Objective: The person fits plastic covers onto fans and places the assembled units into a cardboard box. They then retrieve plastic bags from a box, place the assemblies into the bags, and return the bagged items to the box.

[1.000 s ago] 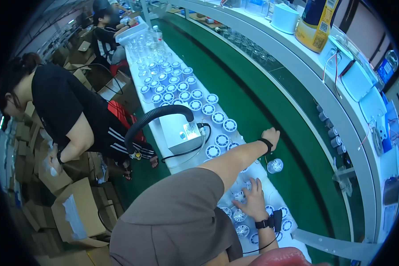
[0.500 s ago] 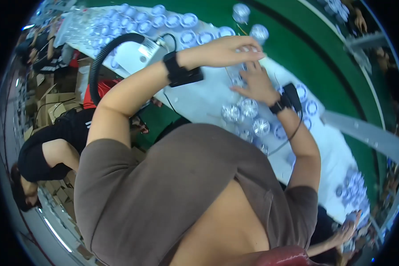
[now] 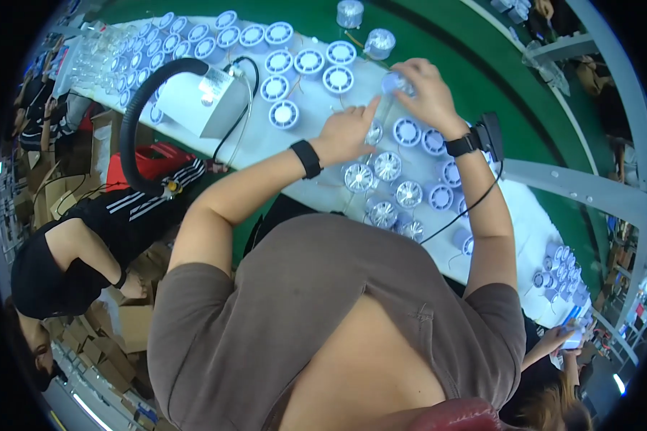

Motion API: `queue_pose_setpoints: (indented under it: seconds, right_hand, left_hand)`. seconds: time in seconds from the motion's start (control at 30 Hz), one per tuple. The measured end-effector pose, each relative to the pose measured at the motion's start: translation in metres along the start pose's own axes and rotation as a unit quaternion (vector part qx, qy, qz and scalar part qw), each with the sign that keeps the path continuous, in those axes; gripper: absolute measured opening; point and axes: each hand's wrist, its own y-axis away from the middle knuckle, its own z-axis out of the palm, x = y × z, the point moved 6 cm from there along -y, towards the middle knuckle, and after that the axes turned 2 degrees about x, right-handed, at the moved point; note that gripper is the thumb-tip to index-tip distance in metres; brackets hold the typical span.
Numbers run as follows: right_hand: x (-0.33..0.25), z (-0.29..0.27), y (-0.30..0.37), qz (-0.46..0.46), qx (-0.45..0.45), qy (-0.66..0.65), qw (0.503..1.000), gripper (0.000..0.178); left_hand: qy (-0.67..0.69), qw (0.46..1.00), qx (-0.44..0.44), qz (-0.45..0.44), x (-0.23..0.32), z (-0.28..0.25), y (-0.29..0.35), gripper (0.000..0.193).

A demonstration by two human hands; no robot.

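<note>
My right hand (image 3: pixel 430 97) is closed around a small round unit (image 3: pixel 397 82), pale violet and partly see-through, above the far edge of the white table. Just left and nearer, my left hand (image 3: pixel 346 135) has its index finger stretched and its other fingers bent. Between its thumb and index finger sits a round unit with a clear face (image 3: pixel 374 133). Nearer to me stand several more units with clear, faceted faces (image 3: pixel 388 166). Right of these are white round units with slotted ring faces (image 3: pixel 407 132), some under my right forearm.
Many slotted white units (image 3: pixel 309 62) with thin wires cover the table's left part, beside a white box (image 3: pixel 207 100) with a black hose (image 3: pixel 131 129). Two units (image 3: pixel 379 43) lie beyond the far edge. A grey metal beam (image 3: pixel 575 179) stands right. Co-workers sit left and lower right.
My left hand has drawn back from above my right hand, toward the left and nearer. My right hand has moved farther away and now grips a round unit. The view has shifted slightly.
</note>
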Motion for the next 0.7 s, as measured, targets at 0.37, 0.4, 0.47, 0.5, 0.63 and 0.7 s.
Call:
queue_pose_setpoints:
  seconds: [0.37, 0.4, 0.47, 0.5, 0.63, 0.7]
  right_hand:
    - [0.088, 0.005, -0.054, 0.112, 0.119, 0.095, 0.982, 0.054]
    - [0.067, -0.009, -0.055, 0.058, 0.185, 0.066, 0.979, 0.057]
    - [0.019, -0.006, -0.046, 0.114, -0.01, -0.375, 0.92, 0.062]
    - [0.001, -0.005, -0.035, 0.113, -0.016, -0.375, 0.92, 0.062]
    - [-0.018, -0.002, -0.016, 0.094, -0.05, -0.381, 0.919, 0.053]
    - [-0.001, 0.002, -0.02, 0.127, -0.008, -0.44, 0.889, 0.052]
  left_hand:
    - [0.187, 0.964, 0.19, -0.021, 0.004, -0.059, -0.024, 0.075]
    - [0.188, 0.963, 0.189, -0.025, 0.002, -0.068, -0.026, 0.075]
    - [0.146, 0.954, 0.263, 0.001, -0.001, -0.085, -0.029, 0.075]
    - [0.126, 0.946, 0.298, 0.016, 0.0, -0.09, -0.028, 0.075]
    - [0.117, 0.955, 0.263, 0.066, 0.017, -0.089, -0.035, 0.078]
    - [0.104, 0.944, 0.304, 0.069, 0.017, -0.097, -0.03, 0.076]
